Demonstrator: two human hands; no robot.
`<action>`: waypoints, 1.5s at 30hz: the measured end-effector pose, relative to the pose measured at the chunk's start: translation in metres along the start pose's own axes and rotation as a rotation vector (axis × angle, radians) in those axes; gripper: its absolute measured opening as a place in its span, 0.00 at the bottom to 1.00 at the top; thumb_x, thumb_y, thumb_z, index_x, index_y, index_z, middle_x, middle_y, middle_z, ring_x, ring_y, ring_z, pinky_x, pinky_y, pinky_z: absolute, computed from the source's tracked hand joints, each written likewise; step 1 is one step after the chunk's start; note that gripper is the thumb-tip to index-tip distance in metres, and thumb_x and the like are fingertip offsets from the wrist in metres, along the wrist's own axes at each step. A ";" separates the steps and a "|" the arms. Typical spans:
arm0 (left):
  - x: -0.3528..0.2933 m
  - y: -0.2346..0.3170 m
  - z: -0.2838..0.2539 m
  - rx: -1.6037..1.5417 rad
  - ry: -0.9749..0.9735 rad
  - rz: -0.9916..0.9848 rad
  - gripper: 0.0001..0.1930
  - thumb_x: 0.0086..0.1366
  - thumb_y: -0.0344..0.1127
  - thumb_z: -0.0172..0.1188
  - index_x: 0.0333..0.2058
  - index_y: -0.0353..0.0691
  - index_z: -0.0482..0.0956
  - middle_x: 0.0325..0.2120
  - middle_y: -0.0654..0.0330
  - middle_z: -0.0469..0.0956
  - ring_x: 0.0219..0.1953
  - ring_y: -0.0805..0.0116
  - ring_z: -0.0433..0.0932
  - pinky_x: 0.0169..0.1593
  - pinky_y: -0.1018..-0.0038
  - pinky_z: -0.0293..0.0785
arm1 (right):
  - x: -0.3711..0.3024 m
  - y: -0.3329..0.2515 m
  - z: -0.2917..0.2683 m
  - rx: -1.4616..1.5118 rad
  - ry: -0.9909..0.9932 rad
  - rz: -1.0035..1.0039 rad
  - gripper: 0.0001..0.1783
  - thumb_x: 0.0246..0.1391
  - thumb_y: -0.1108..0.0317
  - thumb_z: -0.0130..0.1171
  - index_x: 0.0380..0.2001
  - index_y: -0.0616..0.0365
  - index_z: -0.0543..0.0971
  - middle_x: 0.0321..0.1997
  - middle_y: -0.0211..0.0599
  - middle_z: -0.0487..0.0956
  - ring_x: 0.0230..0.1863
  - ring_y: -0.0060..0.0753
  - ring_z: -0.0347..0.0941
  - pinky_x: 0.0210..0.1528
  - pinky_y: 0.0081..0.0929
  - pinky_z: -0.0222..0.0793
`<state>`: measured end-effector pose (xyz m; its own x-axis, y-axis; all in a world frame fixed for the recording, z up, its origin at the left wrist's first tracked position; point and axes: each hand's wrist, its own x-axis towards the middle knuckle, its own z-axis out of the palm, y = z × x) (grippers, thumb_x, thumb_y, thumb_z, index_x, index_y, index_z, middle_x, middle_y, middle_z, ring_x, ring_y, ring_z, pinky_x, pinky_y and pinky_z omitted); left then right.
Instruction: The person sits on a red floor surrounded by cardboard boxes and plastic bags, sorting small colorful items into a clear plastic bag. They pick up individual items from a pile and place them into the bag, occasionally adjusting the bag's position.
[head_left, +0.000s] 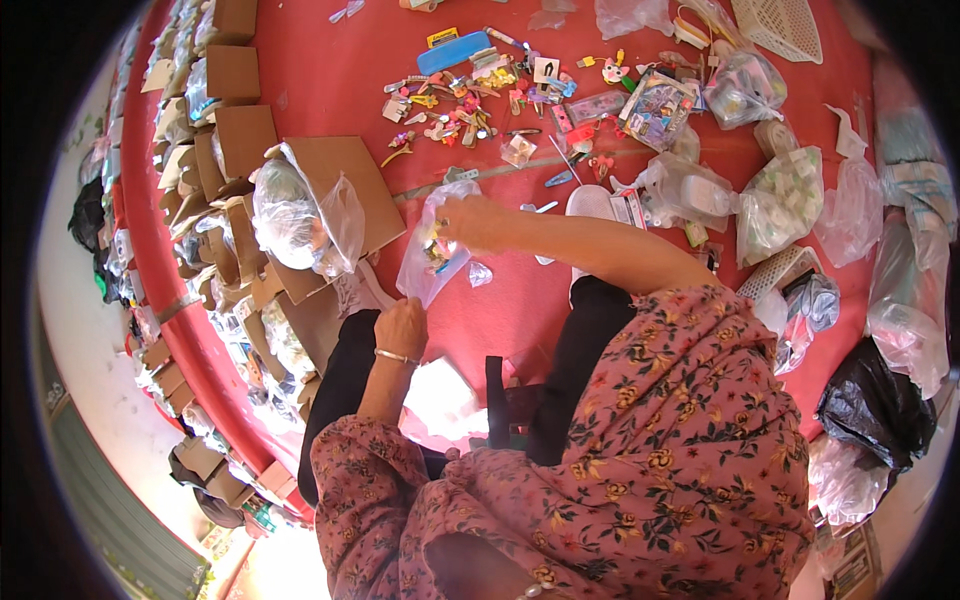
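Observation:
A clear plastic bag (pixel 418 262) with a few small colourful pieces inside lies between my hands, above the red floor. My left hand (pixel 402 326), with a bracelet at the wrist, is closed on the bag's near edge. Reaching across from the right, my right hand (pixel 472 223) is at the bag's upper part with its fingers curled together; what they pinch is hidden. Ahead of it spreads a loose pile of small colourful hair clips (pixel 465 118). Close to the bag lies a small clear packet (pixel 480 273).
Cardboard boxes (pixel 232 72) line the left, with a bagged bundle (pixel 290 215) in an open carton (pixel 365 200). A blue case (pixel 453 52) lies beyond the pile. Filled plastic bags (pixel 780 205), a white basket (pixel 780 28) and a black bag (pixel 880 405) stand at the right.

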<state>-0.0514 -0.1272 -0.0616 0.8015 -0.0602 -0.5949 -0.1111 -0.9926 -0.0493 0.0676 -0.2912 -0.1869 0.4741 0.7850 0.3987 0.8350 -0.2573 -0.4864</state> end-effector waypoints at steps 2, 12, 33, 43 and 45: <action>-0.005 -0.003 0.012 0.030 0.057 -0.003 0.06 0.52 0.33 0.52 0.21 0.39 0.73 0.19 0.53 0.74 0.23 0.56 0.75 0.27 0.65 0.71 | -0.005 0.002 0.012 -0.147 -0.426 -0.070 0.08 0.43 0.67 0.49 0.24 0.49 0.78 0.27 0.30 0.73 0.33 0.34 0.70 0.34 0.39 0.64; 0.001 -0.025 0.009 0.129 0.275 -0.150 0.13 0.53 0.43 0.52 0.16 0.42 0.73 0.15 0.56 0.73 0.21 0.60 0.75 0.30 0.63 0.66 | 0.011 0.002 -0.055 -0.580 -0.458 0.241 0.07 0.35 0.66 0.56 0.22 0.51 0.80 0.30 0.33 0.72 0.36 0.35 0.66 0.33 0.29 0.58; 0.017 -0.029 0.024 -0.676 0.655 -0.135 0.12 0.47 0.21 0.50 0.32 0.41 0.74 0.21 0.57 0.76 0.25 0.62 0.76 0.30 0.71 0.70 | 0.002 -0.034 -0.073 0.057 -0.401 0.159 0.06 0.37 0.70 0.52 0.18 0.59 0.77 0.25 0.43 0.75 0.27 0.45 0.74 0.26 0.40 0.70; 0.019 -0.047 0.005 -1.506 -0.147 -0.510 0.20 0.46 0.25 0.51 0.42 0.34 0.72 0.36 0.59 0.72 0.33 0.73 0.70 0.38 0.82 0.65 | -0.085 0.092 -0.092 -0.124 -0.197 1.175 0.10 0.42 0.63 0.53 0.25 0.56 0.77 0.28 0.39 0.78 0.32 0.43 0.75 0.31 0.40 0.69; 0.012 -0.041 -0.020 -1.418 -0.168 -0.581 0.22 0.46 0.27 0.51 0.45 0.35 0.70 0.40 0.58 0.71 0.38 0.72 0.70 0.41 0.80 0.64 | -0.106 0.101 -0.103 -0.236 -0.275 1.301 0.11 0.41 0.60 0.56 0.25 0.56 0.77 0.31 0.39 0.78 0.35 0.42 0.75 0.33 0.40 0.69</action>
<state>-0.0255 -0.0891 -0.0509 0.4509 0.2733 -0.8497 0.8923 -0.1614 0.4216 0.1301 -0.4582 -0.1980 0.9044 -0.0207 -0.4261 -0.1324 -0.9631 -0.2342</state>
